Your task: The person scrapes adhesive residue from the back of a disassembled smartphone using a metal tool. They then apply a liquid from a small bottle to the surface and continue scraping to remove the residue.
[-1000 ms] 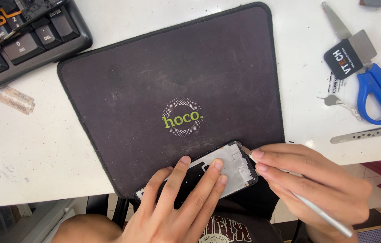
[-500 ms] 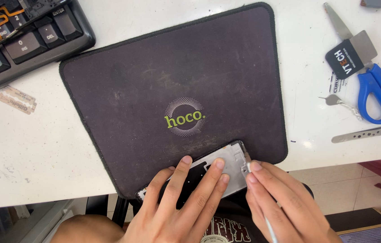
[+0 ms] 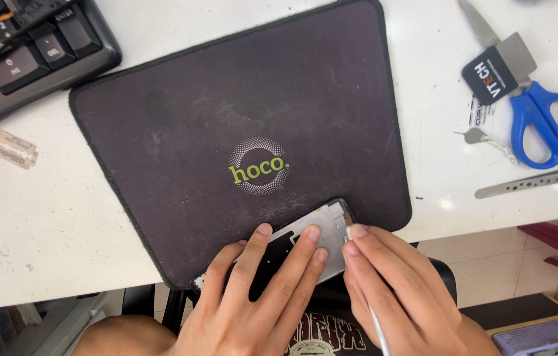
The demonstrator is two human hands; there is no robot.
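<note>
**Steadying the opened phone while a thin tool works its corner**

We have the opened phone (image 3: 305,247) lying at the near edge of the dark work mat (image 3: 226,105), its metal inner frame facing up and its near end jutting past the mat's edge toward us. Our left hand (image 3: 259,290) lies flat on it, fingers spread and pressing down rather than curled around anything. Our right hand (image 3: 391,290) is closed in a pinch on a thin metal tool (image 3: 376,326), whose shaft runs back under the palm; its tip sits at the phone's far right corner, though the exact contact point is hidden by our fingertips.

To do this well, we judge that the left hand should bear straight down so the phone cannot slide on the mat, with the fingers kept clear of the corner where the tool works. The right hand should hold the tool low and close to the tip, and move in small, shallow strokes; a slip here could gouge the frame or run into our left fingers just beside it. Since part of the phone overhangs the mat, pressing on the supported end is safer.

Well apart on the white table (image 3: 48,224) lie blue scissors (image 3: 543,118), metal tweezers (image 3: 529,182), a razor blade (image 3: 7,147) and a keyboard (image 3: 28,53).
</note>
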